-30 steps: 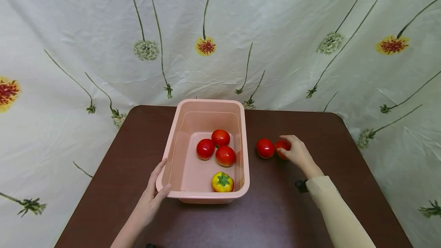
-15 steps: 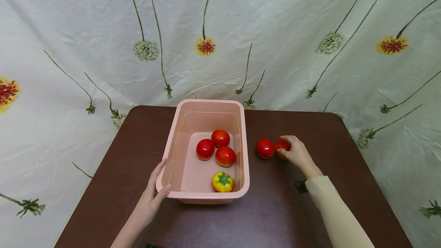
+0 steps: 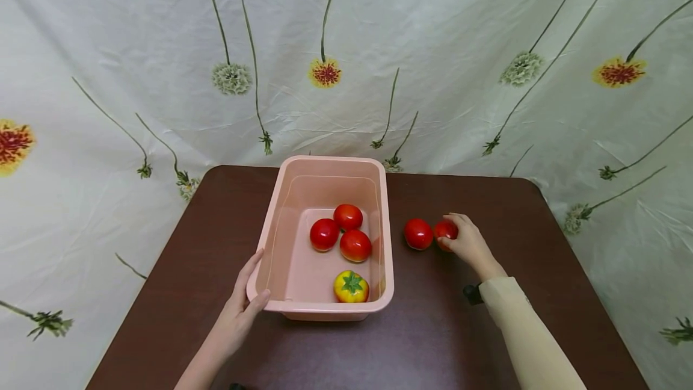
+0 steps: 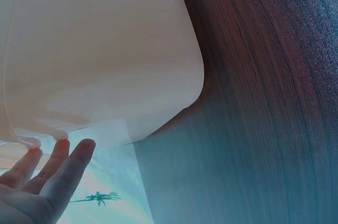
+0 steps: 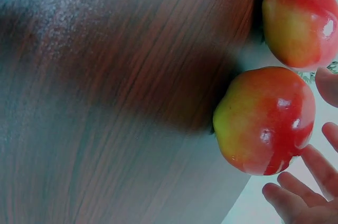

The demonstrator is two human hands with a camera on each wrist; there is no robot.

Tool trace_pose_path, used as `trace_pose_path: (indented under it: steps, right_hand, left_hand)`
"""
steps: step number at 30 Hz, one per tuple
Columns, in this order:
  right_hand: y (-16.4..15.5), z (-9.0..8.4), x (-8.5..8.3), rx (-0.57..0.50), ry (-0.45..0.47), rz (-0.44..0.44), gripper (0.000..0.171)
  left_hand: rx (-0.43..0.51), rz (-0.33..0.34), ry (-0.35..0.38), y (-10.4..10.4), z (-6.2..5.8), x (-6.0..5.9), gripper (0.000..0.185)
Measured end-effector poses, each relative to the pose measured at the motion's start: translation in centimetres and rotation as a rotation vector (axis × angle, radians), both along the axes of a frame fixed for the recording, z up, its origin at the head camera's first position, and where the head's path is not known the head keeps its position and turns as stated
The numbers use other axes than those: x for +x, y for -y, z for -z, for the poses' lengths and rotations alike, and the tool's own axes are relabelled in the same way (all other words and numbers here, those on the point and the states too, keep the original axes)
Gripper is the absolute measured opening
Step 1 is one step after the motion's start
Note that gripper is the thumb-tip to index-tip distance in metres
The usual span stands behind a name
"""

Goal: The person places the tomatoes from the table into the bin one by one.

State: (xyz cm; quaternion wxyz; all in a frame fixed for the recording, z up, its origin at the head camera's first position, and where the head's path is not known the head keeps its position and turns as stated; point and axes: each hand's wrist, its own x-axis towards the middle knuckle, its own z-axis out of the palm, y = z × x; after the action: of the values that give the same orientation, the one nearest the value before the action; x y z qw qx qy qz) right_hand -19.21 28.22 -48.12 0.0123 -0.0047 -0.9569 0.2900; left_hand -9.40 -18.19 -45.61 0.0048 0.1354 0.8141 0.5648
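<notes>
nothing had shifted since the earlier frames. right hand curled around a red tomato on the table, beside a second tomato. left hand, fingers straight, steadied the pink tub. grasp step; next seemed to call for lifting it.

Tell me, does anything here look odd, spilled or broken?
Nothing is spilled or broken. One odd one out: a yellow tomato with a green stem lies in the pink tub beside three red ones. Two more red tomatoes sit outside on the table, one under the right hand.
</notes>
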Motion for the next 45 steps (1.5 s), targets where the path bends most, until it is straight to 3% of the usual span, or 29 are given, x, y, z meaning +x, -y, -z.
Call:
trace_pose_path:
  steps: [18, 31, 45]
  right_hand:
    - [-0.1, 0.8, 0.0, -0.011, 0.048, 0.018, 0.066]
    - [0.0, 1.3, 0.1, -0.011, 0.079, 0.025, 0.069]
    - [0.0, 1.7, 0.2, -0.016, 0.065, 0.024, 0.071]
  left_hand:
    - [0.005, 0.004, 0.020, 0.0, 0.0, 0.1, 0.068]
    - [0.023, 0.013, -0.007, -0.1, 0.0, 0.0, 0.068]
    - [0.017, 0.006, 0.018, 0.0, -0.1, 0.1, 0.068]
